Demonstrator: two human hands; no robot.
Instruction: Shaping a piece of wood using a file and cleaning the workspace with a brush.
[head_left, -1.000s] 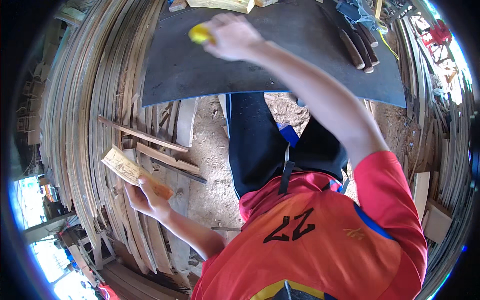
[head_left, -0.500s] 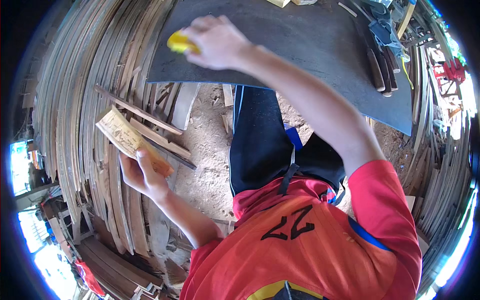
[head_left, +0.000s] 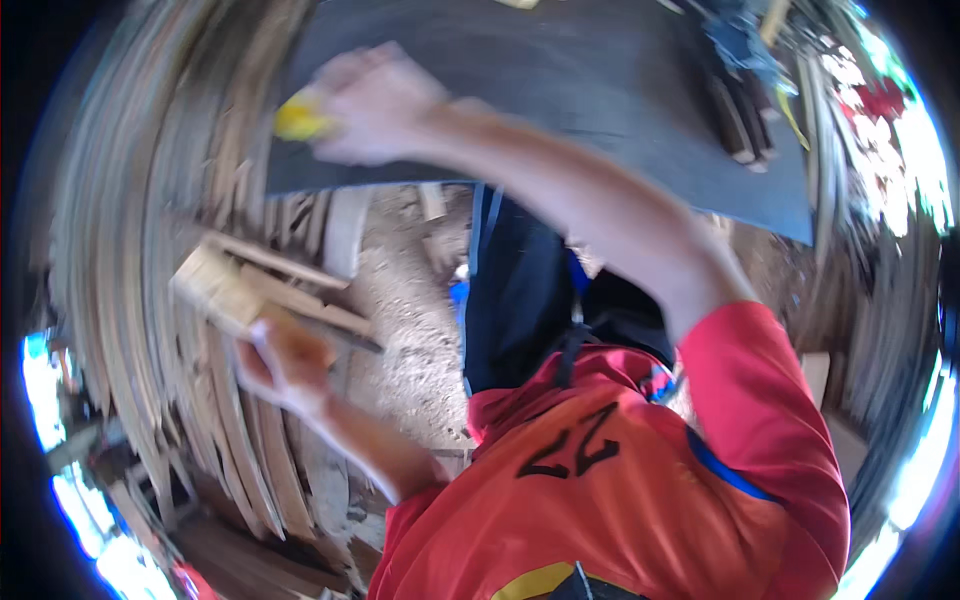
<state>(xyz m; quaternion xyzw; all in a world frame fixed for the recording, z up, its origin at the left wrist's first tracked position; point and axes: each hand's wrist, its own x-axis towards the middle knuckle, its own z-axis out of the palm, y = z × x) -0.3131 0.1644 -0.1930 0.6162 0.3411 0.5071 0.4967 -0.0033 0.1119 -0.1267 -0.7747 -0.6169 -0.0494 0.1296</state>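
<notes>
In my left hand (head_left: 282, 368) is a short, pale block of wood (head_left: 220, 290), gripped near its lower end, where it looks more orange. The block slants up to the left, in front of the stacked boards. My right hand (head_left: 372, 105) reaches across over the left part of a dark flat tabletop (head_left: 540, 90). Its fingers are closed on a small yellow object (head_left: 302, 118) that juts out on the left; motion blur hides its kind. Both hands are smeared, so single fingers do not show clearly.
Long thin boards (head_left: 130, 260) stand stacked on the left, with more boards (head_left: 885, 380) on the right. Wood-handled tools (head_left: 740, 125) lie at the tabletop's right side, beside a blue-grey cloth (head_left: 745, 45). Wood strips (head_left: 300, 300) lie over the dusty floor (head_left: 405, 300).
My right hand, with the yellow object, has moved left and slightly down. The left hand and wooden block sit slightly lower. The whole view has shifted and blurred.
</notes>
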